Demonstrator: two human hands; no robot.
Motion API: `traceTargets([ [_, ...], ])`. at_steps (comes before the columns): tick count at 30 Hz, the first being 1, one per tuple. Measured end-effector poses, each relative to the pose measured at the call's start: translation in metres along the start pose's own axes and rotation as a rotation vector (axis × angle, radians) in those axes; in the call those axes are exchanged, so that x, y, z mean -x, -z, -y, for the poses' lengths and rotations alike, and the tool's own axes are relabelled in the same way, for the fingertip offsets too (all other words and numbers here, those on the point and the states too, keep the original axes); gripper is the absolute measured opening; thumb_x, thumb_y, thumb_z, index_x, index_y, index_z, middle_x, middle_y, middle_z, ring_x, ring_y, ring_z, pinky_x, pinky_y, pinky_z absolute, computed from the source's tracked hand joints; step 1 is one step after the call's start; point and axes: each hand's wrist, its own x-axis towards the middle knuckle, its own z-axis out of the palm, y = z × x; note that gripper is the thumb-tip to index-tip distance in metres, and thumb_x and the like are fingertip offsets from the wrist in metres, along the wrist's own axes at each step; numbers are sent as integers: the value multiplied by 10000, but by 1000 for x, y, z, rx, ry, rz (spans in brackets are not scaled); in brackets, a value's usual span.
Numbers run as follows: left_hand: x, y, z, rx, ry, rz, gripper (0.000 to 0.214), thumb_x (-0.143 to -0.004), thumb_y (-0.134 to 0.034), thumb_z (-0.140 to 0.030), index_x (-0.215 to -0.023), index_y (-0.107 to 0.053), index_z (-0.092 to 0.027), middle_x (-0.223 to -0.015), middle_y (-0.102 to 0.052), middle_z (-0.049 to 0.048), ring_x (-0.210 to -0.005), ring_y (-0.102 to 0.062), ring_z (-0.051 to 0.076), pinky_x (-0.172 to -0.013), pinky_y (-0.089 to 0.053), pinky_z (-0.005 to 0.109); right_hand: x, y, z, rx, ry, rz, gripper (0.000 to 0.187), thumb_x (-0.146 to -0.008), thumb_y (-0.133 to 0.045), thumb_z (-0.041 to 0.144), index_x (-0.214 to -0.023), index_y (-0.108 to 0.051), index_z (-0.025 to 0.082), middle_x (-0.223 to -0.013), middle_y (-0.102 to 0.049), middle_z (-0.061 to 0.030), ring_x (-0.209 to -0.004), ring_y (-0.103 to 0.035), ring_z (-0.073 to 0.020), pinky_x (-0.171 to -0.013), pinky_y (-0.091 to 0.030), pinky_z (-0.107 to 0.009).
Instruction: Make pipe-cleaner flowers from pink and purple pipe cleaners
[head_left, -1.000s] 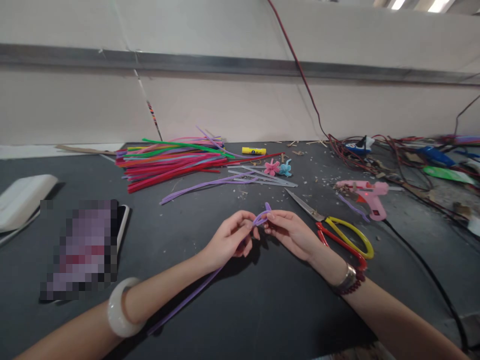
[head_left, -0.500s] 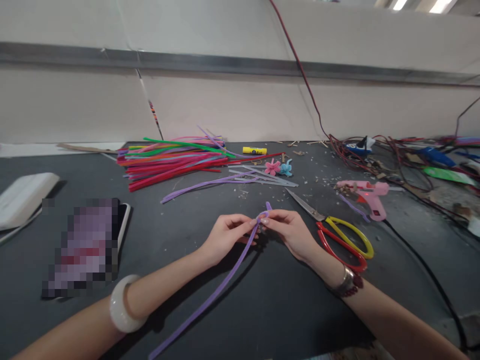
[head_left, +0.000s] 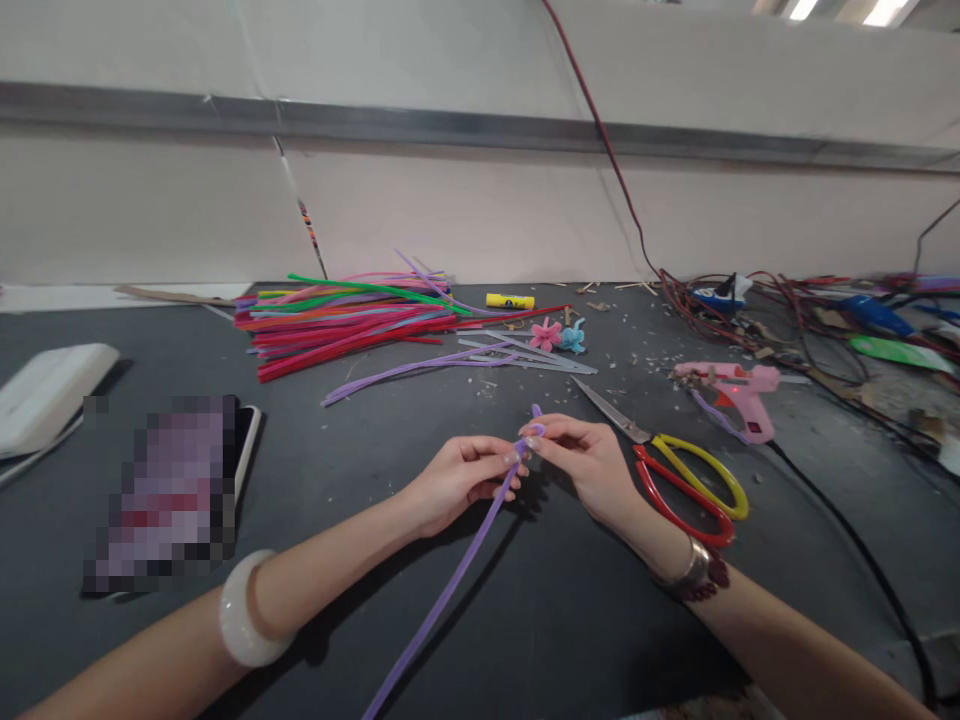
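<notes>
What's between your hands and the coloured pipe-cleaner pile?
Head view: loose purple pipe cleaners lie between the pile and the left hand and right hand.

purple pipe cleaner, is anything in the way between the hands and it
Nothing visible does. The left hand and right hand both pinch the purple pipe cleaner directly near its top end; its tail trails free across the table. The scissors lie to the right of the right hand.

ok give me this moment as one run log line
left hand: pinches purple pipe cleaner | right hand: pinches its bent end | scissors: lying beside right hand
</notes>
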Motion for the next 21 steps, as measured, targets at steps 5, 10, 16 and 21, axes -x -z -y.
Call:
traceTargets([
  [5,0,-2,2,-63,9,-95,233,-651,-713,-217,-830,-648,-83,-678,-668,55,-556,-603,91,-606,-490,220,3,-2,2,267,174,-46,48,-690,-660,190,-656,-674,221,-803,-667,-37,-752,-615,-171,-690,-482,-313],
  [10,4,-7,3,-388,-248,-163,306,-661,-688,-258,-933,-655,-120,-669,-659,31,-540,-594,118,-587,-499,250,5,-3,-1,379,253,-37,71,-712,-638,176,-667,-669,222,-798,-656,-36,-740,-612,-167,-697,-476,-312],
  [16,7,-6,5,-708,-414,-180,229,-744,-585,-302,-890,-688,-157,-929,-613,78,-557,-565,109,-498,-492,231,6,-4,0,428,282,4,84,-725,-626,172,-685,-674,227,-783,-652,-32,-729,-610,-162,-695,-475,-311],
  [21,2,-3,2,-593,-227,-95,213,-756,-580,-284,-843,-661,-107,-646,-595,32,-458,-503,76,-438,-426,194,2,-1,5,412,185,47,70,-715,-631,194,-671,-683,212,-747,-651,-33,-700,-604,-160,-657,-463,-301],
])
